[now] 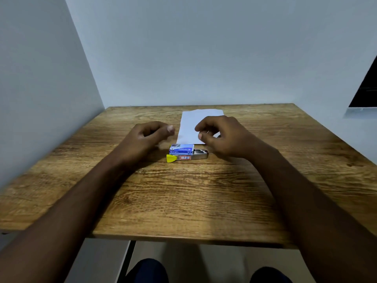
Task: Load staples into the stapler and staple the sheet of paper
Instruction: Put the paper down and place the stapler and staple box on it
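While both hands hover mid-frame, the left hand (150, 137) curls loosely, empty; the right hand (222, 135) pinches something thin above the paper (189, 125), stapler (193, 157) below.

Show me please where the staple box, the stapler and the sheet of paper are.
staple box (181, 149): head view, blue top face.
stapler (194, 157): head view, metal side near the label.
sheet of paper (190, 123): head view, bare left part.

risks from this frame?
The right hand seems to pinch a thin staple strip; a loose hold could drop or snap it. The blue staple box rests against the metal yellow-tipped stapler, so reaching for one may knock the other. The white paper sheet lies unweighted and may shift.
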